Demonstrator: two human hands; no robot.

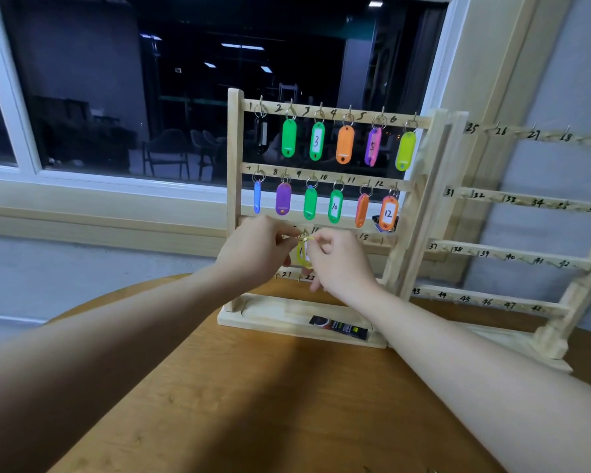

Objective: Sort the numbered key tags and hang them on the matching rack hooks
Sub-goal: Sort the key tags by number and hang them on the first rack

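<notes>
I see my left hand (253,249) raised at the third rail of the wooden key rack (235,199), its fingers curled in toward the metal ring (302,237) of a yellow key tag (301,255); whether they actually pinch the ring I cannot tell, as the fingertips are hidden. The tag hangs between both hands, just below the third rail and above the numbers 21 and 22. My right hand (338,264) pinches the ring from the other side with thumb and forefinger, the other fingers curled. Above, the top rail carries six tags, from a black tag (261,135) at 1 to a lime tag (405,151) at 6; the second rail carries six more, ending in the orange tag marked 12 (388,213). A dark sachet (338,327) lies on the rack's base. To the right stands a second rack (512,254), numbered 25 to 48. Both stand on a round wooden table (253,404).
</notes>
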